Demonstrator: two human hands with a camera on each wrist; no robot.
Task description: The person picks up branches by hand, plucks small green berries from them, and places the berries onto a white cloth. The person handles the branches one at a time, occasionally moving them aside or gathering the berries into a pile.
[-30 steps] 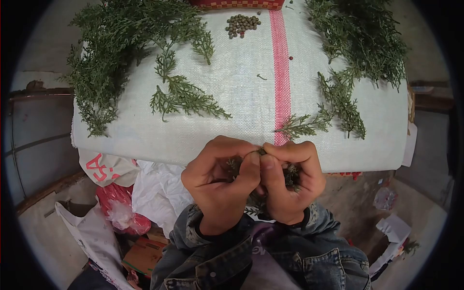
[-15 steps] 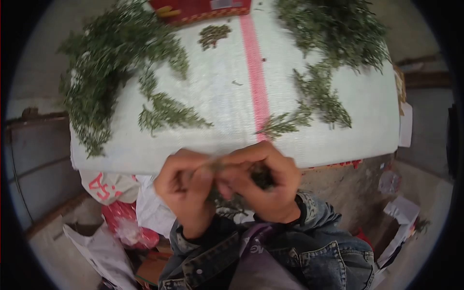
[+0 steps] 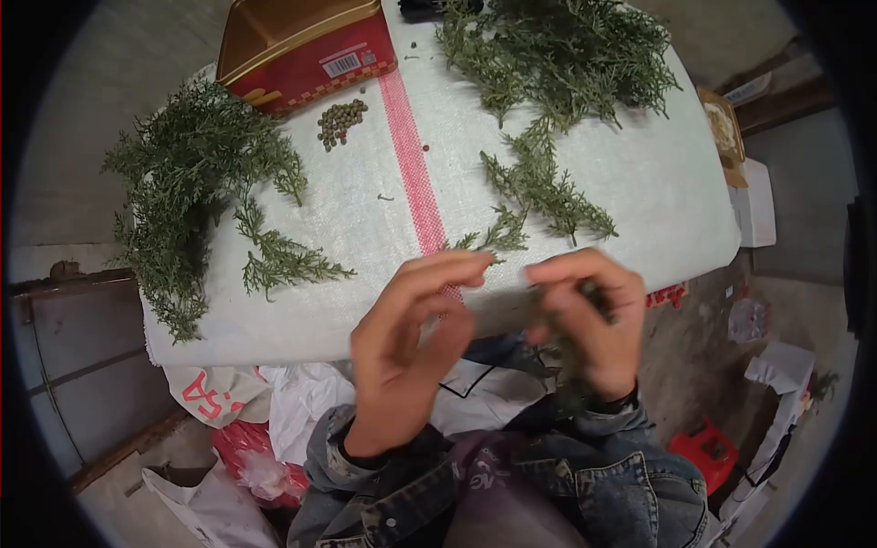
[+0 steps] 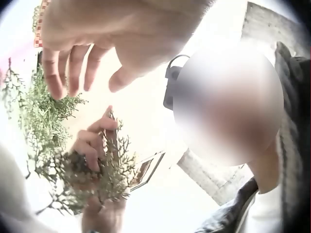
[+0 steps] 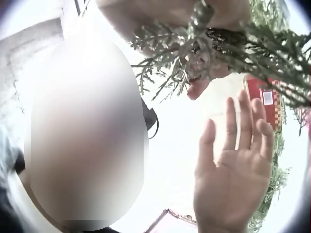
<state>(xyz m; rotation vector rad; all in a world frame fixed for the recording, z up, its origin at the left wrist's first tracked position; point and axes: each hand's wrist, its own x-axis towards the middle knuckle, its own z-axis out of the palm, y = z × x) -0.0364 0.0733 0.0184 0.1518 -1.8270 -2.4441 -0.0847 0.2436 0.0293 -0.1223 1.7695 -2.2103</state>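
My left hand (image 3: 402, 352) is raised at the near edge of the white woven surface, its fingers spread; the right wrist view shows the palm of this left hand (image 5: 233, 179) bare. To its right, my right hand (image 3: 598, 320) grips a green cypress sprig (image 4: 119, 167), whose leafy part hangs below the fingers. The two hands stand apart. Beyond them lie a few loose sprigs (image 3: 548, 196) and a small heap of round brownish-green seeds (image 3: 342, 123). Larger piles of cypress branches lie at the left (image 3: 178, 192) and far right (image 3: 585, 55).
A red and gold open tin (image 3: 311, 68) stands at the far side. A pink stripe (image 3: 408, 160) runs across the white sack surface (image 3: 347, 196), with one reddish seed (image 3: 426, 147) beside it. Below are bags (image 3: 260, 461) at left and a red stool (image 3: 703, 457) at right.
The hands were together, pinching at a small spot between the fingertips; now they have parted. The left fingers have opened, while the right still holds the sprig. The head view has turned, bringing the tin into view.
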